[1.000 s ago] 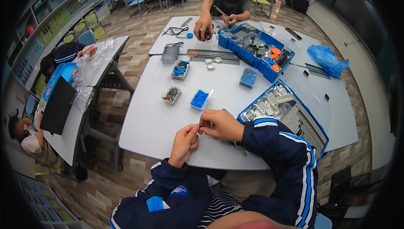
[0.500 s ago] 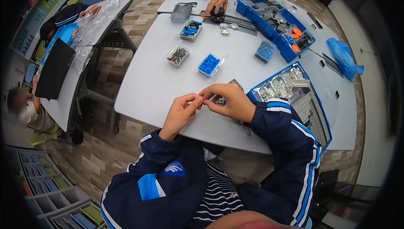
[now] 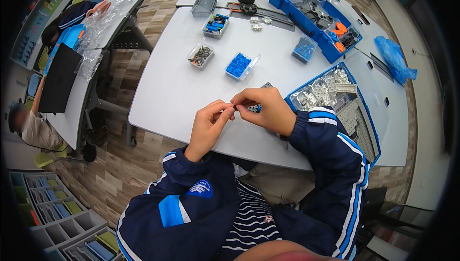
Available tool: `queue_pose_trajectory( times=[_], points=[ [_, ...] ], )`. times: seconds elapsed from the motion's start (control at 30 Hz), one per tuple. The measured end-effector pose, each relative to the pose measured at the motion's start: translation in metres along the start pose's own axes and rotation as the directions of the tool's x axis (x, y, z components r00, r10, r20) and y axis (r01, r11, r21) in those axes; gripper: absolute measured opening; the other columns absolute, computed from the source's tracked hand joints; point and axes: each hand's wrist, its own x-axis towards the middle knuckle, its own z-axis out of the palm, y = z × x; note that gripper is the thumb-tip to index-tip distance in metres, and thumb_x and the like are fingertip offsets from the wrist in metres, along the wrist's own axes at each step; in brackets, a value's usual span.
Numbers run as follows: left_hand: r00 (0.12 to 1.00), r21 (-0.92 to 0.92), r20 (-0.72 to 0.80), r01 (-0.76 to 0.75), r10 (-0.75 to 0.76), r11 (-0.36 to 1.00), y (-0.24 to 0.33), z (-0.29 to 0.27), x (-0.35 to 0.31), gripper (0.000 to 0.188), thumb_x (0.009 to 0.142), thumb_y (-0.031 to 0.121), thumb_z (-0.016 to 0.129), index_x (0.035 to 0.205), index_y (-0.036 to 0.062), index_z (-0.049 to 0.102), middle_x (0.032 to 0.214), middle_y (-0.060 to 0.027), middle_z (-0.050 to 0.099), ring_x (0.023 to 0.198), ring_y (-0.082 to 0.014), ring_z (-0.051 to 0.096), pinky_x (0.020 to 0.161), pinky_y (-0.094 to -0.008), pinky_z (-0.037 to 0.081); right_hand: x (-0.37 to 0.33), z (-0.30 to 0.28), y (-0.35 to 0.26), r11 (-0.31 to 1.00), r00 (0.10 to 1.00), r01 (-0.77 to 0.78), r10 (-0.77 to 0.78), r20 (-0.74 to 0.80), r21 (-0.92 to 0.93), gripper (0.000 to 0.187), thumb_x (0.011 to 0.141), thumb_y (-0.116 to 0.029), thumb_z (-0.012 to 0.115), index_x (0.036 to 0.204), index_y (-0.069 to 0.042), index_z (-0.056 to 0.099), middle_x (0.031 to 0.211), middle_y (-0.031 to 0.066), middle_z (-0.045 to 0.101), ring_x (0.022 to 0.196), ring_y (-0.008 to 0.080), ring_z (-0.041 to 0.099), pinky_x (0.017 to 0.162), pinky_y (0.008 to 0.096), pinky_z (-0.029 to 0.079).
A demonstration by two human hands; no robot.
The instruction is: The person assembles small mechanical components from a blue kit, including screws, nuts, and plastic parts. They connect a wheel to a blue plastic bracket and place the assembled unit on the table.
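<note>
The pinched piece (image 3: 235,108) looks dark, the boxed pieces (image 3: 238,65) bright blue, the shirt (image 3: 253,213) striped dark and white.

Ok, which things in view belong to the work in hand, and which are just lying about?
Likely belonging:
small dark piece between left hand and right hand
blue pieces
grey pieces
white parts

Apparently just lying about:
blue plastic bag
clear wrapping on the side table

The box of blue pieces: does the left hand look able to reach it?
Probably yes: bare tabletop separates the left hand from that box, though the hand pinches a small piece.
</note>
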Motion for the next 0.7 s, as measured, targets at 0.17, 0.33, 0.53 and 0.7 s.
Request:
queue_pose_trajectory(
  times=[0.17, 0.33, 0.53, 0.7],
  points=[
    [0.999, 0.015, -0.031, -0.042, 0.043, 0.999, 0.000, 0.002, -0.001, 0.018, 0.102, 0.007, 0.063, 0.109, -0.0070, 0.071, 0.093, -0.0054, 0.066, 0.083, -0.0071, 0.061, 0.069, -0.0202, 0.045, 0.000, -0.001, -0.001, 0.998, 1.000, -0.022, 0.021, 0.016, 0.066, 0.015, 0.085, -0.003, 0.071, 0.100, 0.002, 0.070, 0.090, 0.0148, 0.076, 0.086, 0.0234, 0.077, 0.081, 0.0311, 0.061],
    [0.998, 0.038, -0.031, -0.050, 0.051, 0.998, -0.001, 0.002, 0.000, 0.017, 0.102, 0.006, 0.063, 0.107, -0.0065, 0.072, 0.093, -0.0052, 0.066, 0.082, -0.0069, 0.061, 0.068, -0.0201, 0.045, 0.000, -0.002, -0.002, 0.995, 0.999, -0.031, 0.027, 0.037, 0.099, 0.015, 0.085, -0.003, 0.072, 0.099, 0.003, 0.071, 0.090, 0.0152, 0.076, 0.086, 0.0232, 0.077, 0.080, 0.0304, 0.061],
    [0.991, 0.181, -0.015, -0.128, 0.133, 0.975, -0.001, 0.000, -0.001, 0.015, 0.100, 0.005, 0.063, 0.106, -0.0046, 0.073, 0.087, -0.0046, 0.066, 0.072, -0.0070, 0.055, 0.061, -0.0230, 0.041, -0.002, -0.003, -0.003, 0.977, 0.989, -0.137, 0.127, 0.072, 0.163, 0.009, 0.085, 0.002, 0.071, 0.094, 0.006, 0.069, 0.102, 0.0156, 0.077, 0.088, 0.0216, 0.077, 0.082, 0.0300, 0.062],
    [0.978, 0.287, -0.020, -0.193, 0.208, 0.938, -0.002, 0.005, -0.001, 0.015, 0.099, 0.004, 0.063, 0.107, -0.0036, 0.073, 0.084, -0.0051, 0.065, 0.066, -0.0080, 0.050, 0.058, -0.0250, 0.037, -0.007, 0.007, -0.004, 0.985, 0.993, -0.113, 0.116, -0.010, 0.127, 0.015, 0.086, -0.006, 0.073, 0.097, 0.004, 0.070, 0.088, 0.0195, 0.075, 0.083, 0.0268, 0.076, 0.077, 0.0325, 0.059]
  ],
)
